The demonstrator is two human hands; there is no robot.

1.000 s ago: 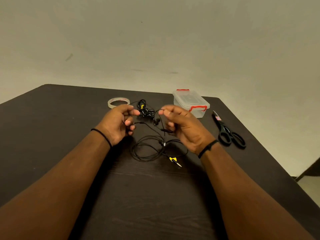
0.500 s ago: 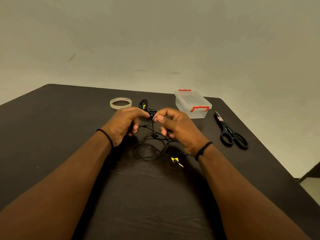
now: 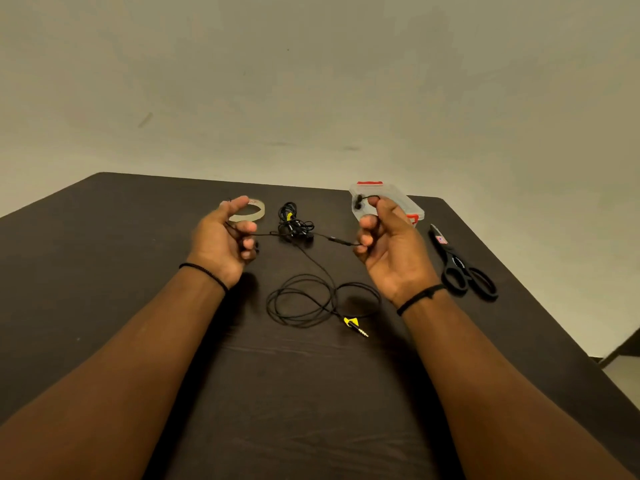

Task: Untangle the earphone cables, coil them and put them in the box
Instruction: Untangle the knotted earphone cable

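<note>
Bare desk (image 3: 311,410) lies wide before me. My left hand (image 3: 221,242) and right hand (image 3: 389,244) each pinch the earphone cable (image 3: 301,299), stretched between them above its loops.

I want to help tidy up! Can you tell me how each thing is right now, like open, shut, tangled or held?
Left hand: grips one earbud lead.
Right hand: pinches the other lead, earbud dangling.
Held earphone cable: pulled taut between the hands, rest looped on the table.
Second earphone bundle: tangled, untouched.
Box: lid on.
Scissors: blades shut, lying flat.
Tape roll: flat.
</note>
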